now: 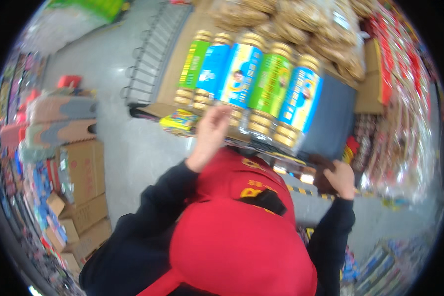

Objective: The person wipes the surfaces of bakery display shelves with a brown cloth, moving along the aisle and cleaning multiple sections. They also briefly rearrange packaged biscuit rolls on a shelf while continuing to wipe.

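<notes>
Several long packs with gold-coloured, stacked round contents and blue or green labels lie side by side on a cardboard-lined surface. My left hand (215, 125) is at the near end of the middle blue-labelled pack (240, 74), fingers bent; whether it touches the pack is unclear. To its right lie a green-labelled pack (270, 87) and another blue-labelled pack (299, 100). A green-labelled pack (194, 64) and a narrow blue-labelled one (212, 70) lie to its left. My right hand (340, 177) grips a dark brown cloth (322, 174) beside the near edge of a dark panel (327, 114).
Plastic bags of brown goods (303, 22) are piled behind the packs. Clear-wrapped goods (399, 122) hang or stand at the right. A wire rack (148, 63) borders the surface on the left. Cardboard boxes (83, 174) and folded pink-grey goods (61, 109) stand across the grey floor.
</notes>
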`<state>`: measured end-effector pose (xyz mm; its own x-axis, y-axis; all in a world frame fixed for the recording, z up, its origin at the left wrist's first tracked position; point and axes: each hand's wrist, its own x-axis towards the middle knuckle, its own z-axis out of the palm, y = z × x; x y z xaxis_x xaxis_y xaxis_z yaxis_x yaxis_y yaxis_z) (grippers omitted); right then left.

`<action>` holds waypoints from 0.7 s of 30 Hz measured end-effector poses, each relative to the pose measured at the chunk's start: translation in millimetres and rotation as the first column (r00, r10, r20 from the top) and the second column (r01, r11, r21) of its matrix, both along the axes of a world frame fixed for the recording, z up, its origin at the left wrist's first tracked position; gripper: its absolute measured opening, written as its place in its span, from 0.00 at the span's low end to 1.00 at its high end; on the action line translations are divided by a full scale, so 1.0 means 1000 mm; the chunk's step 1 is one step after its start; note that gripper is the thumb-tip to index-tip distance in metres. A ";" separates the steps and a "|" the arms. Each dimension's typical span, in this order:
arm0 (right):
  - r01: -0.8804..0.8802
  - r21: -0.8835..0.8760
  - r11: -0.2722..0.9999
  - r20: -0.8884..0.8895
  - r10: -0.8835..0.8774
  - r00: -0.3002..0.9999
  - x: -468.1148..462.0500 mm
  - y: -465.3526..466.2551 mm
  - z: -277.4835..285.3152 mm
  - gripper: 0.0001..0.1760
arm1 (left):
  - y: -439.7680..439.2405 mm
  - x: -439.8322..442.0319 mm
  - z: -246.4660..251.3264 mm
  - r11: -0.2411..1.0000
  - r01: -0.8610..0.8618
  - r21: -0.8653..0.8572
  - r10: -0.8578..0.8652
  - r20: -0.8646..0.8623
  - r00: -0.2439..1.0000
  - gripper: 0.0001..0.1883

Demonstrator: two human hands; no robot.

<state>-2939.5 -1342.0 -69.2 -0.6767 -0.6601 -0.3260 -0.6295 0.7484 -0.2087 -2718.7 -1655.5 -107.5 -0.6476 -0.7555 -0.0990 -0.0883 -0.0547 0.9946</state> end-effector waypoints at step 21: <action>0.496 -0.449 0.743 -0.181 -0.620 0.764 0.022 0.072 0.048 0.22 | 0.018 -0.015 0.011 0.955 0.268 0.127 -0.271 0.008 0.962 0.11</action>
<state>-2917.8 -1270.1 -21.3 -0.9790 -0.1538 0.1342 -0.1958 0.8932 -0.4047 -2733.5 -1637.6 -96.4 -0.8217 -0.5338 -0.1995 -0.1415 -0.1479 0.9788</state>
